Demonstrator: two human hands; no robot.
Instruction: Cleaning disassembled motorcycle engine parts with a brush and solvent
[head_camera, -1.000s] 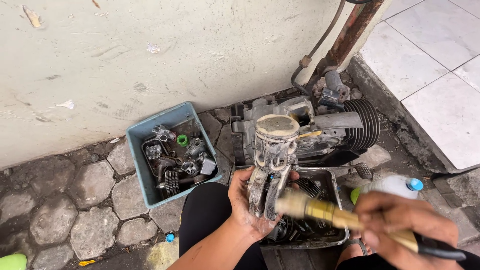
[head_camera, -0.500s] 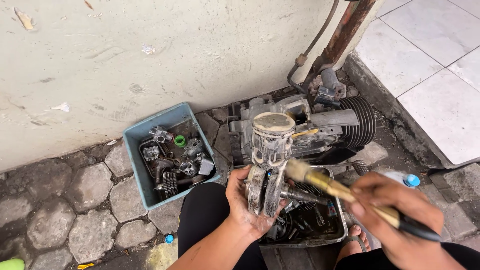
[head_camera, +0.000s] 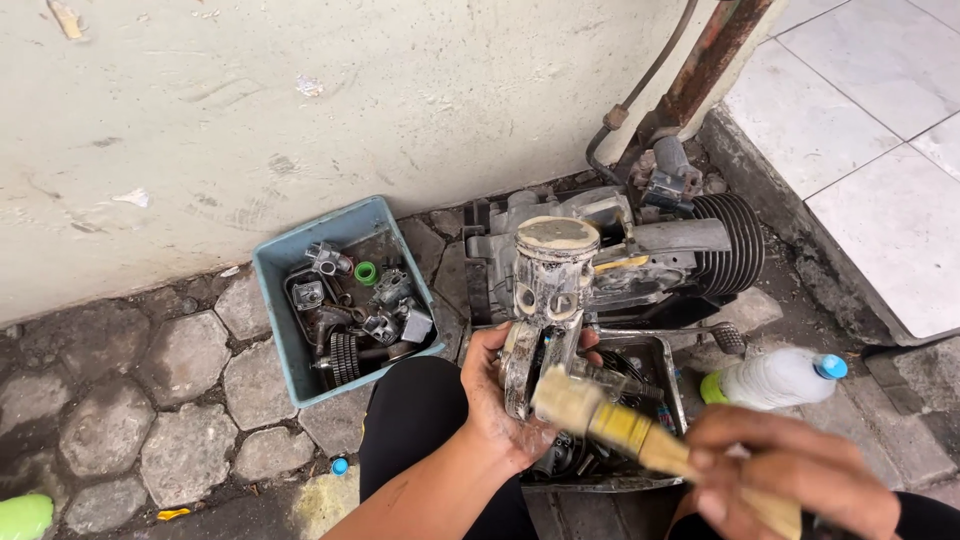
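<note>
The left hand is wrapped around the lower end of a grimy piston with its connecting rod, fingers curled tight round the rod, holding it upright so the flat dirty top faces up. It sits right over a metal tray full of dark parts, just in front of the person's knees.

The right hand is closed around the handle of a paintbrush, fingers bunched on the wooden grip. The pale bristles are pressed up against the lower part of the rod, right next to the left palm. The hand's a bit blurry, so finger detail is hard to make out.

Behind the piston there's an engine block with cooling fins lying on the ground against the wall. Off to the left sits a blue plastic tub with small metal bits, a gear and a green ring in it. To the right of the tray a clear plastic bottle with a blue cap lies on its side. A rusty pipe runs up the wall corner, white floor tiles beside it.
</note>
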